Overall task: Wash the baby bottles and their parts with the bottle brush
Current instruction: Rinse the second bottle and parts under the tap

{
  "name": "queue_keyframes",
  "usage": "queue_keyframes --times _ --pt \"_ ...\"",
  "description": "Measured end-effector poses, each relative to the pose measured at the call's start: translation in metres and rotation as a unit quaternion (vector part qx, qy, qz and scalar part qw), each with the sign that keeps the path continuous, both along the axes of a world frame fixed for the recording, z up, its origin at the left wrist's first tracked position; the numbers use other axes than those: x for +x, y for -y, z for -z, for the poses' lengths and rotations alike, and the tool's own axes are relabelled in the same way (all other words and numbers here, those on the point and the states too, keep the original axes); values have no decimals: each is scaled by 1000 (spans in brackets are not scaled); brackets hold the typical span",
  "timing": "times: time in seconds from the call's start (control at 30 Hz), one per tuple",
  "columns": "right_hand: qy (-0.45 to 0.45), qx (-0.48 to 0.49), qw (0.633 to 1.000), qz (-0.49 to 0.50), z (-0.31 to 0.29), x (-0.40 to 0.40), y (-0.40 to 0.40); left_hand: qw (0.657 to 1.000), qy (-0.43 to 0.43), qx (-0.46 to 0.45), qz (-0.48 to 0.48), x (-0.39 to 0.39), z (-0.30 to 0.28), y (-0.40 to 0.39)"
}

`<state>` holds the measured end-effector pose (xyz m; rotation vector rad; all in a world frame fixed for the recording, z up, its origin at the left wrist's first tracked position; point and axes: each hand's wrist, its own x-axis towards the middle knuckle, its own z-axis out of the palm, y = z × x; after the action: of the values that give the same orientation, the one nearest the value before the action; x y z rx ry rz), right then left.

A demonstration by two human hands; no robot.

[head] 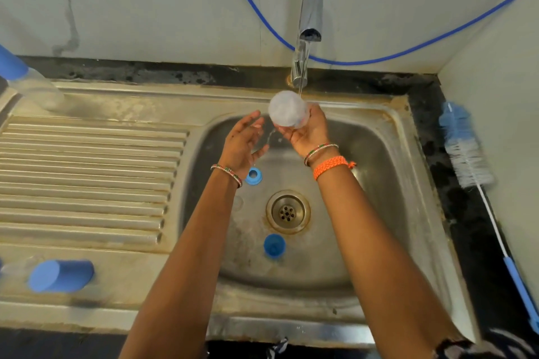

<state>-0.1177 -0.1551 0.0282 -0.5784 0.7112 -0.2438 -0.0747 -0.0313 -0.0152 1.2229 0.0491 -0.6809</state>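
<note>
My right hand (308,132) grips a clear baby bottle body (287,109) tilted under the running tap (309,13), and water falls onto it. Beside it, my left hand (244,145) hangs over the sink with fingers spread and relaxed, holding nothing. A blue screw ring (253,176) and a blue cap (274,245) lie on the sink floor. The bottle brush (466,151), blue and white bristles on a white stem with a blue handle, lies on the dark counter to the right.
The steel sink (388,183) has its drain (288,212) in the middle. On the ribbed drainboard (87,178) to the left a capped bottle (30,83) stands at the back and another blue-capped bottle (59,275) lies at the front. A blue hose (379,60) runs along the wall.
</note>
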Motion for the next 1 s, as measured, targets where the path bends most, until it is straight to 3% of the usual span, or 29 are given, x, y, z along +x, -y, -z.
queue_keyframes --times 0.07,0.17,0.43,0.53,0.6,0.67,0.73,0.8,1.0 --pt "32 94 995 -4 0 -5 0 999 -5 -32 14 -1 -5 2" --pt "41 148 988 6 -1 -11 -1 999 -17 -42 24 -6 -10 8" --pt "6 139 989 -43 -14 -15 -4 998 -46 -53 11 -11 -7 3" --pt "-24 41 996 -76 -14 -12 -7 996 -63 -58 6 -10 -6 1" --pt "-55 -125 989 -51 -4 -9 -7 996 -78 -39 -6 -8 -2 1" --pt "-68 -341 937 -12 9 -8 -3 996 -90 1 -24 -6 2 1" --pt "-61 -483 873 -21 17 -12 -2 995 -94 37 -24 -6 4 3" --pt "-59 -529 847 -16 22 -15 -2 994 -102 34 -12 -9 2 7" --pt "-59 -573 817 5 16 -16 -2 995 -102 -9 -9 -11 -3 14"
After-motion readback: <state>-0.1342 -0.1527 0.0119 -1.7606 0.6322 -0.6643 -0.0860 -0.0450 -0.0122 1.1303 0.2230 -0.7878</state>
